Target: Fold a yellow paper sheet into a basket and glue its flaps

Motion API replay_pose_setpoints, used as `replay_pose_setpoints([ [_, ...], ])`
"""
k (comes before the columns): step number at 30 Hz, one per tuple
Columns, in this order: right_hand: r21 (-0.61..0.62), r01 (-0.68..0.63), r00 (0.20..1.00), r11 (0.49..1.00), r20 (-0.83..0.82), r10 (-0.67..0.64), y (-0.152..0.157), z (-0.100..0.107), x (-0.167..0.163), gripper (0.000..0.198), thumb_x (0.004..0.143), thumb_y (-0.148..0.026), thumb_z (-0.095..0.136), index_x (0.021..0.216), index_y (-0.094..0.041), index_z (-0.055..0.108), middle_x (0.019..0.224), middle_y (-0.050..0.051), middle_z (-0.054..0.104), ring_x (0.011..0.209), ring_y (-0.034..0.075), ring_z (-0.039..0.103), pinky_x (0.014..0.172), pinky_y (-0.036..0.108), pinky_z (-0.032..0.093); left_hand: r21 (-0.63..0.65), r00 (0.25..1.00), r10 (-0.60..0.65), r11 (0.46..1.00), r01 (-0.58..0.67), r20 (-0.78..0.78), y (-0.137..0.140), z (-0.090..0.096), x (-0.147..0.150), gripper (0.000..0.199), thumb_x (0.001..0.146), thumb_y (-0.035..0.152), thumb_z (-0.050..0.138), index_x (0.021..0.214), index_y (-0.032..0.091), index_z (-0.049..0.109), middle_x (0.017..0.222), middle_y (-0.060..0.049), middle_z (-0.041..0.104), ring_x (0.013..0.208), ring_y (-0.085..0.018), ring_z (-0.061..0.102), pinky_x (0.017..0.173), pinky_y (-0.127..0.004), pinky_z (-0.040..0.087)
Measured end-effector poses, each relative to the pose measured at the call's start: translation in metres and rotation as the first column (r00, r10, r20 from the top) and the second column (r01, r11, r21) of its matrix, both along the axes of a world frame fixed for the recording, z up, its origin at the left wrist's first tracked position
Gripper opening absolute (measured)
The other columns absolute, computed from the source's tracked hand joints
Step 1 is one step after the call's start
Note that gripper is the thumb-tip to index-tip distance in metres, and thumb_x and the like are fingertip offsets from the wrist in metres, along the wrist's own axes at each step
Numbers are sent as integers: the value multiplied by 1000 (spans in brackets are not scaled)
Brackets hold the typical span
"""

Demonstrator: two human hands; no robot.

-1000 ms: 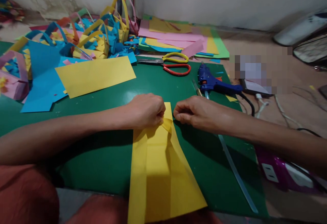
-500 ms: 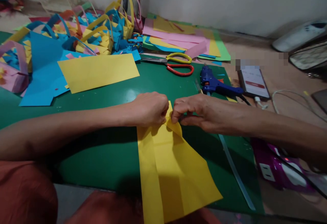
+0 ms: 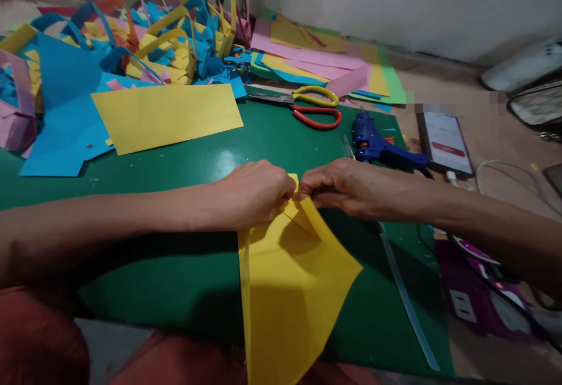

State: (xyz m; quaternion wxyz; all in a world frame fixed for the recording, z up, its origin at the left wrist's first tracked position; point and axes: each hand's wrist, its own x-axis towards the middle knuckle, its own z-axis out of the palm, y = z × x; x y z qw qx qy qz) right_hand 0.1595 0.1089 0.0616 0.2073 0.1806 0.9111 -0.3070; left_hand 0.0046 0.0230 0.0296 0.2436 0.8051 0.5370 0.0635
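A creased sheet of yellow paper (image 3: 285, 285) hangs toward me over the front of the green table (image 3: 167, 279), its sides bent up along folds. At its far end my left hand (image 3: 263, 192) is closed on the paper, knuckles up. Just right of it, my right hand (image 3: 329, 183) pinches the paper's right far corner between thumb and fingers. The two hands almost touch, and the fingertips partly hide the folds there. Beyond them lies a flat yellow paper rectangle (image 3: 167, 117). Scissors (image 3: 302, 104) with yellow and red handles rest behind the hands.
Right of the scissors lies a blue glue gun (image 3: 377, 142), with a clear glue stick (image 3: 408, 303) nearer me. A phone (image 3: 445, 142) and a purple power strip (image 3: 483, 291) sit at right. Paper baskets (image 3: 175, 45), blue paper (image 3: 65, 116) and stacked coloured sheets (image 3: 325, 60) fill the back.
The yellow paper's sides have lifted and bent inward, and its right lower corner has swung in. My hands have drawn closer together at the far end. The view has shifted slightly.
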Motion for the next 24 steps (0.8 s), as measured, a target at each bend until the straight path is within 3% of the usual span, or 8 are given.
replay_pose_setpoints([
  [7, -22, 28, 999, 999, -36, -29, 1, -5, 4, 22, 69, -8, 40, 76, -18, 59, 75, 1, 62, 69, 14, 55, 61, 24, 36, 112, 995, 18, 993, -30, 103, -1, 2, -21, 23, 77, 10, 44, 84, 17, 65, 79, -3, 68, 71, -14, 60, 57, -22, 39],
  [11, -5, 39, 999, 999, -35, -39, 0, -7, 4, 22, 70, -8, 41, 76, -19, 60, 76, 0, 63, 71, 13, 55, 62, 24, 36, 197, 975, -135, 975, 100, 176, -14, 2, -29, 26, 82, 11, 39, 89, 16, 63, 86, -6, 67, 78, -15, 60, 65, -23, 44],
  [15, -2, 47, 999, 999, -18, -47, -1, -7, 4, 19, 72, -11, 44, 77, -19, 60, 72, -1, 62, 66, 12, 53, 58, 22, 34, 314, 915, -371, 897, 309, 158, -28, 4, -28, 25, 88, 21, 37, 89, 16, 62, 98, -7, 66, 95, -18, 56, 83, -29, 43],
  [17, -13, 43, 999, 999, -19, -43, -1, -8, 4, 17, 74, -14, 45, 77, -18, 61, 71, -1, 61, 65, 11, 52, 58, 22, 34, 299, 888, -447, 867, 400, 107, -31, 5, -26, 28, 89, 22, 33, 89, 16, 60, 98, -8, 65, 99, -20, 53, 92, -32, 40],
  [20, -43, 43, 998, 998, -43, -45, 0, -10, 6, 15, 75, -18, 46, 76, -18, 62, 71, -1, 60, 64, 11, 51, 58, 22, 34, 261, 868, -493, 847, 463, 60, -30, 3, -21, 33, 90, 26, 28, 90, 15, 59, 96, -10, 64, 100, -22, 52, 92, -34, 39],
  [24, -63, 37, 996, 997, -79, -42, 2, -13, 6, 15, 75, -20, 48, 73, -18, 62, 70, -1, 58, 63, 11, 50, 59, 22, 35, 271, 884, -468, 851, 450, 2, -27, 0, -16, 35, 89, 33, 31, 79, 16, 60, 89, -10, 64, 96, -25, 52, 82, -37, 42],
])
